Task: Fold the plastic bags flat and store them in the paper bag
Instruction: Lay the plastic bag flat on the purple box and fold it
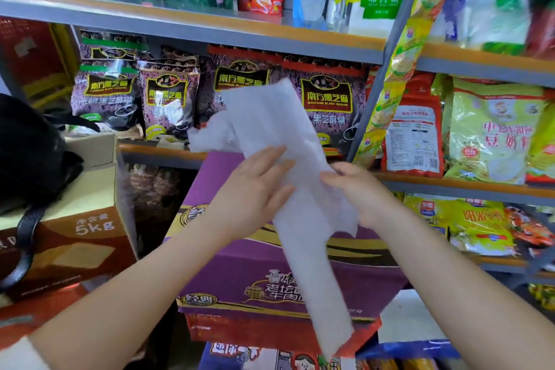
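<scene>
We hold a white plastic bag (pixel 288 165) in the air, in front of the shelves (pixel 210 36) and above a purple box (pixel 240 273). It is already pressed into a long narrow strip that runs from upper left to lower right, but its top end is crumpled and spreads out to the left. Our left hand (pixel 255 189) lies on the strip with straight fingers, flat against the plastic, so it only presses and does not grip. Our right hand (pixel 357 192) is curled on the right edge of the bag and pinches it there. The two hands are near each other, with the strip between them. We cannot see the paper bag in this view, so we think the storing step is not yet near. The risk we see is that the thin film slides under the flat left hand, because nothing supports it from below; then the long fold can open again. The loose lower end hangs free and may swing or twist. The crumpled top may also trap air and keep the bag from lying flat
</scene>
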